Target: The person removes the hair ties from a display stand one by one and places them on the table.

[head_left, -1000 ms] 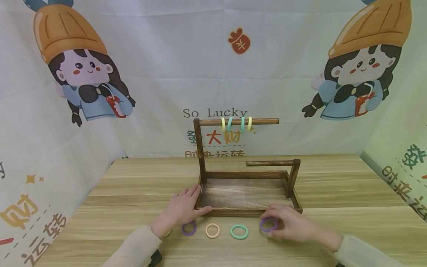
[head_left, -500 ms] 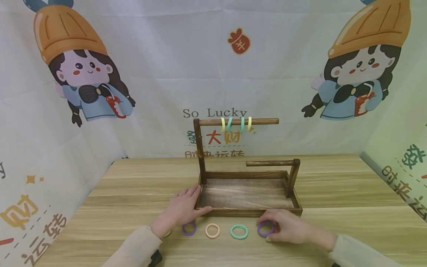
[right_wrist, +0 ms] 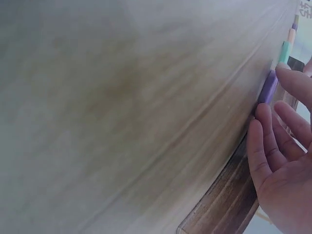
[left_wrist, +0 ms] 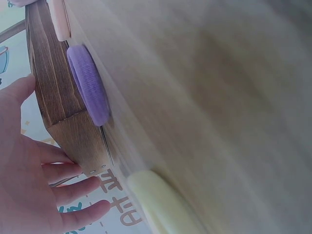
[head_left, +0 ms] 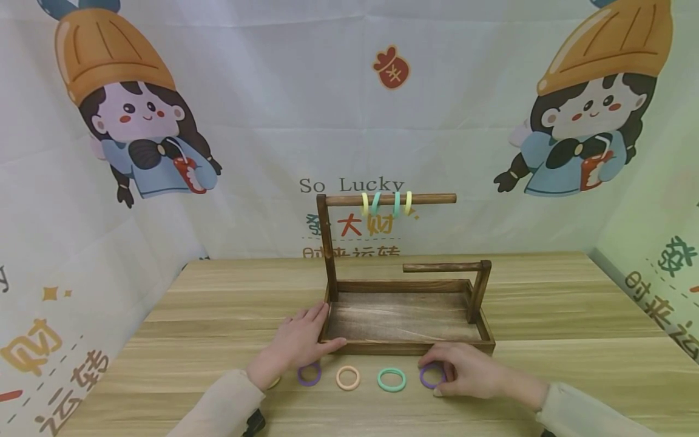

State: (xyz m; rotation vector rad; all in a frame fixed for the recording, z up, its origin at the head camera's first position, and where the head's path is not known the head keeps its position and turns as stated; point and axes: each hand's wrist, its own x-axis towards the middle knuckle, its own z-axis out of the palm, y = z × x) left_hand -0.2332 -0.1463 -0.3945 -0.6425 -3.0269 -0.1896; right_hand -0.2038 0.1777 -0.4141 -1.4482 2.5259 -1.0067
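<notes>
My right hand holds a purple hair tie between thumb and fingers, low over the table in front of the wooden stand. In the right wrist view this purple hair tie stands between the thumb and fingertips. My left hand rests with spread fingers on the left front corner of the wooden stand. Nearest to that hand lie another purple hair tie and a yellow hair tie, mostly hidden by the wrist in the head view. A peach hair tie and a green one continue the row.
The stand's tall left post carries an upper bar with several yellow and green hair ties hanging on it. A lower bar reaches left from the short right post. A printed cloth hangs behind the table.
My right hand has moved slightly left and toward the front edge with the purple hair tie, lowering it level with the row. The left hand has stayed put.
</notes>
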